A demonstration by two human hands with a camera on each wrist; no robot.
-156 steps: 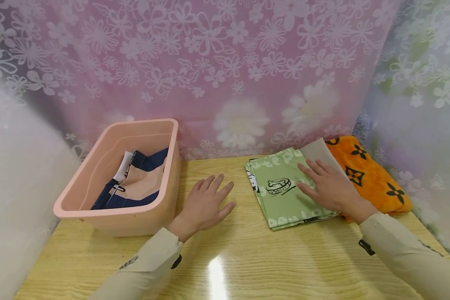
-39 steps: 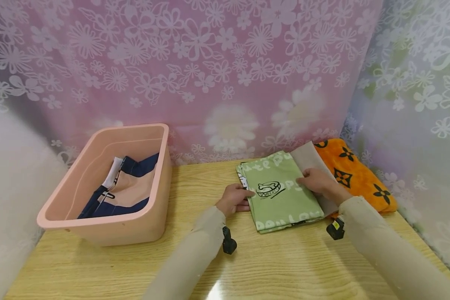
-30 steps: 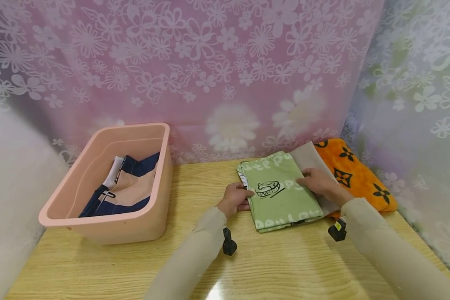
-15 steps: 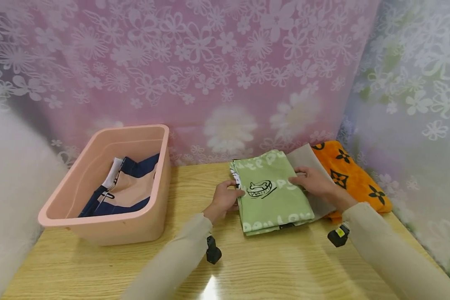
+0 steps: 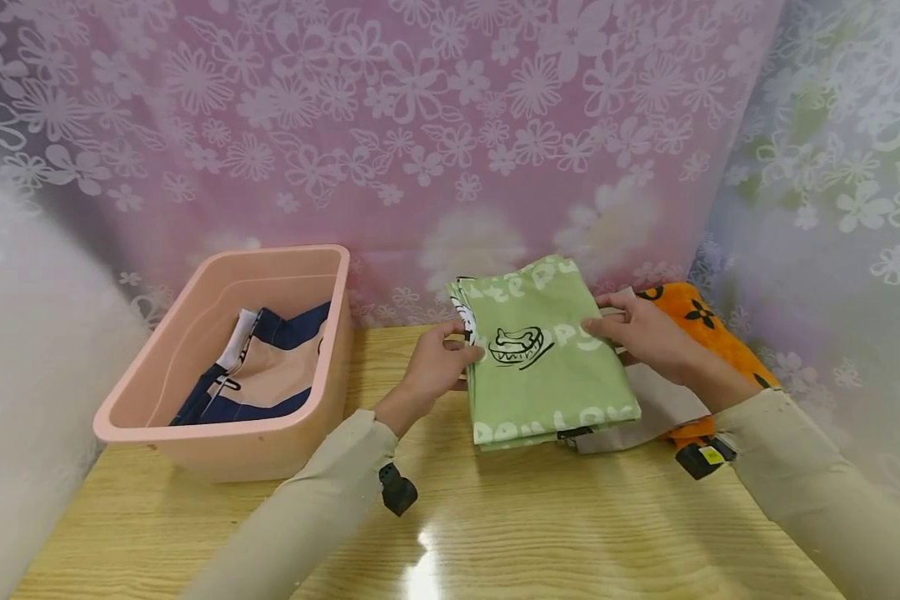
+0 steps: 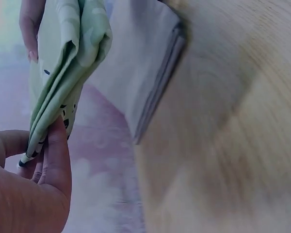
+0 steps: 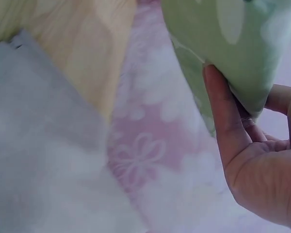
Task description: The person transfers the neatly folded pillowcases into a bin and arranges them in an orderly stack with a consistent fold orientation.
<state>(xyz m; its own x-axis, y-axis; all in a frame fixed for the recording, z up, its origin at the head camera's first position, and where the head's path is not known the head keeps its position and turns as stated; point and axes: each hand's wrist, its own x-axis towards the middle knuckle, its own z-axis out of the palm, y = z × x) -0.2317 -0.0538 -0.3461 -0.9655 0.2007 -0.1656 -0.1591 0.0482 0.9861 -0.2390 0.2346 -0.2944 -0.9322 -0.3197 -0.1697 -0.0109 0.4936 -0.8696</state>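
A folded green cloth [image 5: 547, 367] with white lettering and a black bowl drawing hangs above the table, held from both sides. My left hand [image 5: 437, 362] pinches its left edge, thumb on top and fingers beneath. On the opposite edge my right hand [image 5: 648, 333] grips it between thumb and fingers. In the left wrist view the layers of the green cloth [image 6: 63, 73] show edge-on, clear of the table. Under it lies a folded grey cloth [image 5: 656, 404], partly hidden, its folded edge visible in the left wrist view. The right wrist view also shows the grey cloth [image 7: 48, 141].
A pink plastic tub [image 5: 228, 435] stands at the left with a folded navy and beige cloth [image 5: 270, 375] inside. At the right, an orange cloth [image 5: 701, 312] with black motifs lies partly behind my right arm. Flowered curtains [image 5: 420, 125] border the wooden table [image 5: 495, 533].
Both hands went from lying spread open to gripping the green cloth's edges. They have since lifted it off the grey cloth and shifted it slightly left, uncovering more grey.
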